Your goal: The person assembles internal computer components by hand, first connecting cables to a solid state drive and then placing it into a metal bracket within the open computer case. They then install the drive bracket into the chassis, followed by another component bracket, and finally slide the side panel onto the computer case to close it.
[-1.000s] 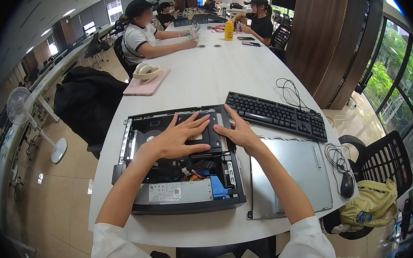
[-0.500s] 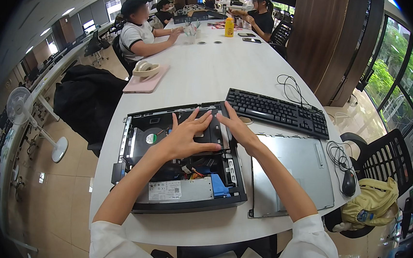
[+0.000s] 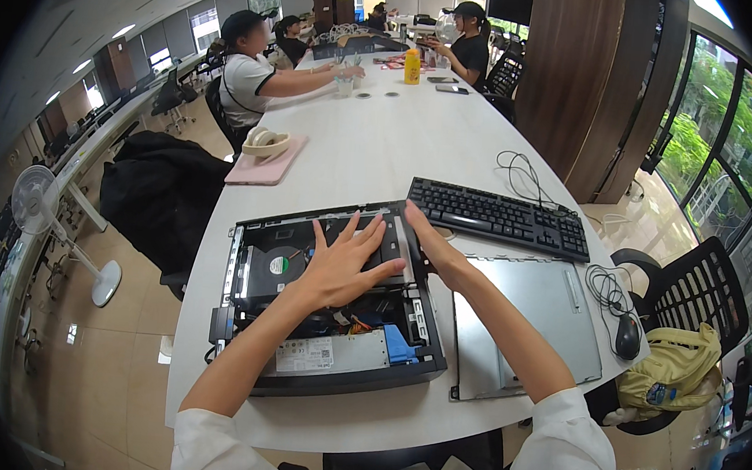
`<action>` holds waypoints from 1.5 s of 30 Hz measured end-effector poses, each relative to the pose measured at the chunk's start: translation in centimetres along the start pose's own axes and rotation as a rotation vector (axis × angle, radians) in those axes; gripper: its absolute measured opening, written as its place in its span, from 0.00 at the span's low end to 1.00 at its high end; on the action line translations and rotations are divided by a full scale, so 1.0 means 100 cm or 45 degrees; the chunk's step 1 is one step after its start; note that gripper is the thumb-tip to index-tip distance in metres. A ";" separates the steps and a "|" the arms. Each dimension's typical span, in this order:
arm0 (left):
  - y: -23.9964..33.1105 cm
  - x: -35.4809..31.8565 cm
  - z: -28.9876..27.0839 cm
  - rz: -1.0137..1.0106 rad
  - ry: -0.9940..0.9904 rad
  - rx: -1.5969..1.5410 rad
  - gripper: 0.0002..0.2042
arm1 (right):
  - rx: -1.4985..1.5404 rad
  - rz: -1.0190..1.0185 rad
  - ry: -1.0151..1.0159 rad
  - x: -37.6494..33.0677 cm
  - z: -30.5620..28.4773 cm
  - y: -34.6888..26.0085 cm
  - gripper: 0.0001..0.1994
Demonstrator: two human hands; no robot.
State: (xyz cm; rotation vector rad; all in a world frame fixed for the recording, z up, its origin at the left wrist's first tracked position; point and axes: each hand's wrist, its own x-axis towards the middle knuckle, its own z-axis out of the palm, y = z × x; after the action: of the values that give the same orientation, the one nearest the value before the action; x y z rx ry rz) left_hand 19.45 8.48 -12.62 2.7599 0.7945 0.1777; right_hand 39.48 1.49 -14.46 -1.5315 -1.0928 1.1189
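The right hand had turned, hiding its thumb, so its grip couldn't be told. The left hand lay spread on the open computer in the frame's middle.

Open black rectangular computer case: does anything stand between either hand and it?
Nothing visible does. The left hand is spread directly over the case; the right hand is at its far right corner. The long black plastic keyboard lies beside that corner, not between.
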 end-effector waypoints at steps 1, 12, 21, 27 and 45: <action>0.002 0.000 0.000 0.030 0.045 0.012 0.44 | 0.083 0.060 -0.034 0.001 -0.006 0.002 0.44; -0.011 -0.008 -0.017 0.160 -0.137 0.054 0.47 | -0.076 -0.104 -0.090 -0.039 -0.012 0.032 0.36; -0.005 -0.013 -0.014 0.005 -0.148 -0.084 0.48 | -0.187 -0.131 -0.120 -0.046 -0.012 0.024 0.36; -0.001 -0.010 -0.011 0.038 -0.083 -0.079 0.47 | -0.203 -0.095 -0.116 -0.048 -0.011 0.021 0.35; 0.004 -0.004 0.009 -0.007 0.153 0.016 0.47 | -0.395 -0.135 0.047 -0.048 0.004 0.028 0.38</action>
State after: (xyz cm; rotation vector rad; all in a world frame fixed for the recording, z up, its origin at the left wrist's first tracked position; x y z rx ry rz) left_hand 19.53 7.72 -13.39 2.7796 0.8357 0.3420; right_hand 38.52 -3.58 -16.49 -1.7022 -1.3535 0.8750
